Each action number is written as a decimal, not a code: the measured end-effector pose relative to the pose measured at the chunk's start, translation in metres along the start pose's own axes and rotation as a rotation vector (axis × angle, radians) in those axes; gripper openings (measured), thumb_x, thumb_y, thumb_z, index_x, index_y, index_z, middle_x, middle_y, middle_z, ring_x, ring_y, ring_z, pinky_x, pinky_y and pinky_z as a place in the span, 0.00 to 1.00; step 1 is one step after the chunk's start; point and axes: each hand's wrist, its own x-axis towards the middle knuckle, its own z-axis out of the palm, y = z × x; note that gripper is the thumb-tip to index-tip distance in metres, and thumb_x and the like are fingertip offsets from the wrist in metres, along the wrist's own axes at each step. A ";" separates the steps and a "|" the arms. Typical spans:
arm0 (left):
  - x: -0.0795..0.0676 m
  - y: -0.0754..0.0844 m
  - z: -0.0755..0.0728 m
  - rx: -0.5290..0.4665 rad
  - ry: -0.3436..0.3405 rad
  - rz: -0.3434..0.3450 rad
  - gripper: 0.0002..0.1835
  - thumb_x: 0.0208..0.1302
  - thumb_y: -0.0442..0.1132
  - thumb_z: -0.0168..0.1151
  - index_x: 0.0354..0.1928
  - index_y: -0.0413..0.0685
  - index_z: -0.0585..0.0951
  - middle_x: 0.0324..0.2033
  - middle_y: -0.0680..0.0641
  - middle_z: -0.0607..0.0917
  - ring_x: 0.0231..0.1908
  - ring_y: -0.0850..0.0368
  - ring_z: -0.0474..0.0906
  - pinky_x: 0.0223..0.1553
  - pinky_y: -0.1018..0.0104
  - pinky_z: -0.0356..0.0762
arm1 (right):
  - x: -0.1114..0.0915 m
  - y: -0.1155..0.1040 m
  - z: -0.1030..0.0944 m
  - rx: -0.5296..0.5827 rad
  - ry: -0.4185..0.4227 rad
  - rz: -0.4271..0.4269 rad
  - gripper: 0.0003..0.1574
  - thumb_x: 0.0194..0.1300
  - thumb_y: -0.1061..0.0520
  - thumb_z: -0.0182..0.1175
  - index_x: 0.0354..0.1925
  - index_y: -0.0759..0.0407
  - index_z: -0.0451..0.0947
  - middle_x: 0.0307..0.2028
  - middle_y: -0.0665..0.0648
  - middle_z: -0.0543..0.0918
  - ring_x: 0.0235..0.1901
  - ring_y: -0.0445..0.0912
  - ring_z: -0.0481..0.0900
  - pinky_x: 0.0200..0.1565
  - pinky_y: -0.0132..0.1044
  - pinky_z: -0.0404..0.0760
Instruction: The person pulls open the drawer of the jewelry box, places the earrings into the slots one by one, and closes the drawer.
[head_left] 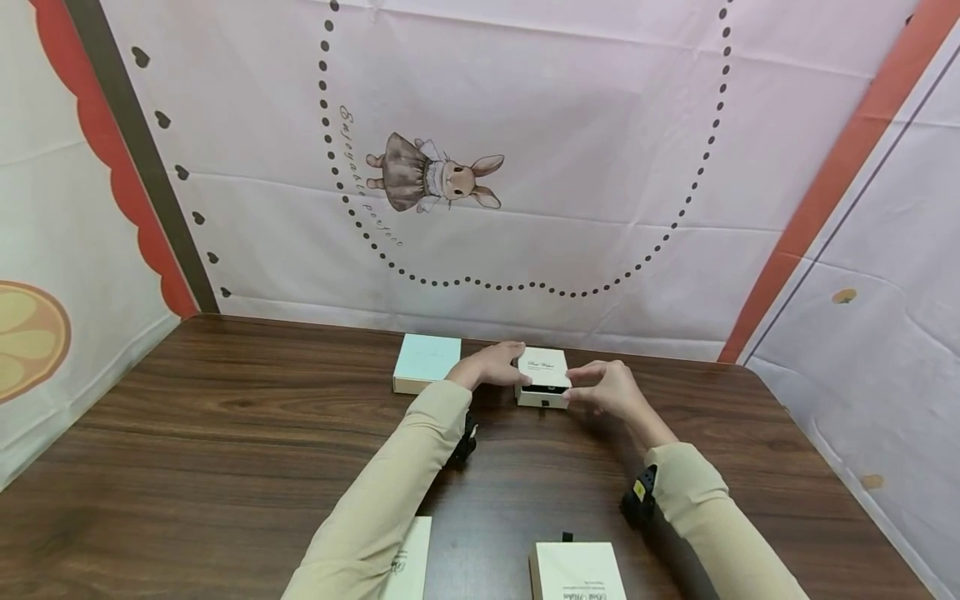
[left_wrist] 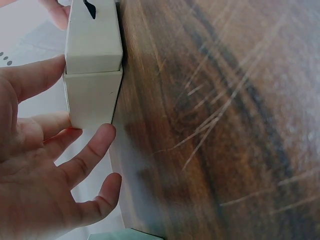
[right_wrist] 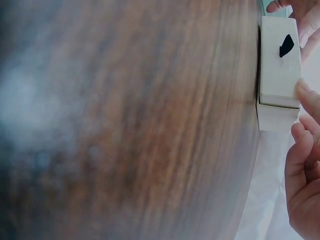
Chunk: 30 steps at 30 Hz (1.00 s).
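A small cream drawer box (head_left: pixel 543 365) with dark script on its lid lies near the table's back edge. Its inner drawer (head_left: pixel 537 400) sticks out toward me, showing a dark gap and a black pull tab (right_wrist: pixel 286 46). At the box's left side, my left hand (head_left: pixel 495 365) holds the outer sleeve (left_wrist: pixel 94 95) between thumb and fingers, the lower fingers spread apart. My right hand (head_left: pixel 617 390) pinches the right side, its thumb at the drawer's front corner and its fingers by the sleeve. What lies inside the drawer is hidden.
A pale blue box (head_left: pixel 426 358) sits left of my left hand. Closer to me are two cream boxes, one (head_left: pixel 579 571) with a black tab and another (head_left: pixel 411 567) partly covered by my left sleeve. A printed cloth (head_left: pixel 570 167) hangs behind the wooden table (head_left: pixel 225 433).
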 end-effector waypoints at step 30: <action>-0.003 0.005 -0.003 0.064 -0.027 0.010 0.38 0.64 0.48 0.54 0.69 0.42 0.50 0.70 0.45 0.47 0.68 0.51 0.44 0.66 0.58 0.48 | 0.009 0.001 0.001 0.033 -0.004 0.092 0.23 0.47 0.55 0.71 0.42 0.63 0.82 0.46 0.65 0.80 0.17 0.44 0.75 0.18 0.37 0.77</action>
